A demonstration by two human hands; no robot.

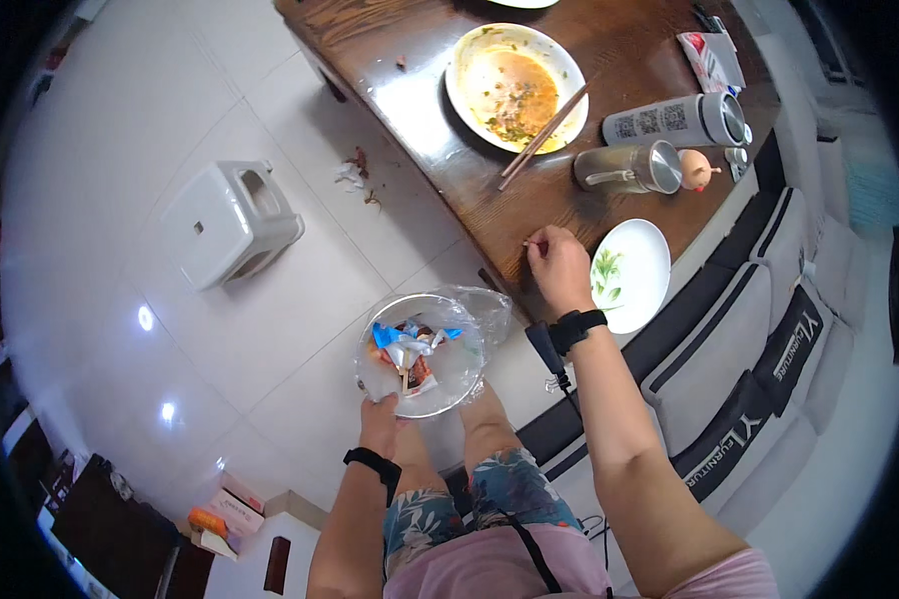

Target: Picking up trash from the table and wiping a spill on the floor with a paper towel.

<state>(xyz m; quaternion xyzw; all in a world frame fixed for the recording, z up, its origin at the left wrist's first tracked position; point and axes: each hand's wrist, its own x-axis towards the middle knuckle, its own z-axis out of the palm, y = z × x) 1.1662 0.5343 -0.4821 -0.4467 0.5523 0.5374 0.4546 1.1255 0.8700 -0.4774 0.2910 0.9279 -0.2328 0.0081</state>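
Observation:
My left hand (380, 421) grips the near rim of a round waste bin (449, 404) lined with a clear plastic bag (491, 314). Inside lie crumpled wrappers (413, 348), blue, silver and red, and a thin wooden stick (404, 376). Over the dark wooden table (487, 224), near its edge, my right hand (558, 269) has its fingertips pinched together on a small pale scrap (527, 242), too small to name. Beside that hand is a white oval plate (640, 277) with a green leaf pattern. Farther up, chopsticks (543, 138) rest across a bowl (517, 90) with orange-brown soup remains.
A glass bottle (614, 169), a white tumbler (655, 122), a round orange figurine (695, 169) and a tissue pack (708, 60) occupy the table's right side. A white plastic stool (221, 224) and food scraps (356, 176) are on the tiled floor. A grey sofa (712, 337) runs along the right.

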